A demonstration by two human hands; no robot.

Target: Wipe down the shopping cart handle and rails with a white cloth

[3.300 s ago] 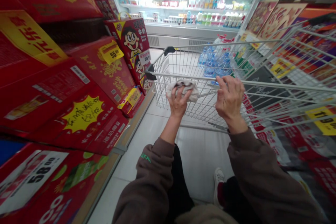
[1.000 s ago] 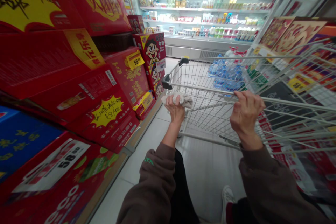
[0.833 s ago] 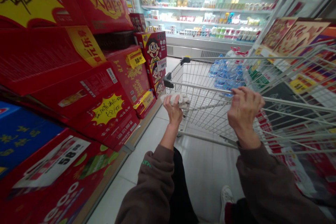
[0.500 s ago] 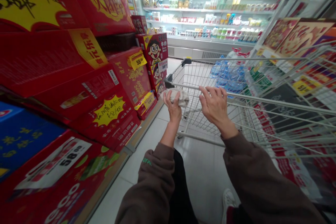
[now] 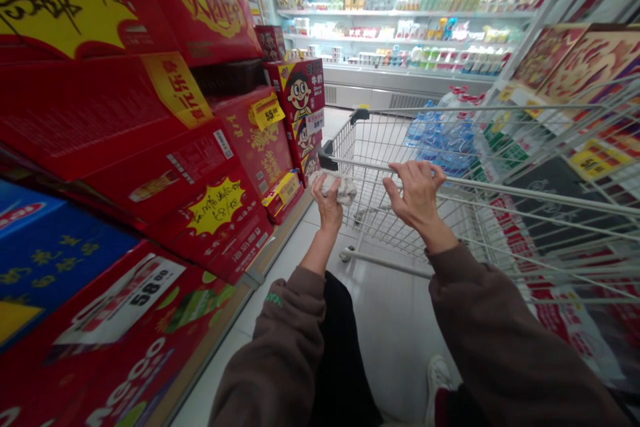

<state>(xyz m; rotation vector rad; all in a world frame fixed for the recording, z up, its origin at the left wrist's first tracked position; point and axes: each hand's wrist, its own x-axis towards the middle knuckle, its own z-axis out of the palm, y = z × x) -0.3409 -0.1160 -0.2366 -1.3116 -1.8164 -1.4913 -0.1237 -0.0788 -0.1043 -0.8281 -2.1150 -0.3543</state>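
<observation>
Grey crumpled cloth [image 5: 336, 187] sits clenched in the left hand [image 5: 327, 205], just below the steel handle [image 5: 380, 168] of a wire shopping cart [image 5: 365, 147]. The right hand [image 5: 417, 197], fingers loose and half-curled, stays open at that handle. Shrink-wrapped water bottles [image 5: 443, 140] show through the mesh.

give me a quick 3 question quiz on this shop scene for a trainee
1. What does the left hand hold? a) a crumpled cloth b) a water bottle c) a shoe
2. True or false: the wire shopping cart stands on carpet.
3. What number is printed on the yellow price tag on the red carton beside the cart?

Key: 1 a; 2 false; 3 55
</observation>
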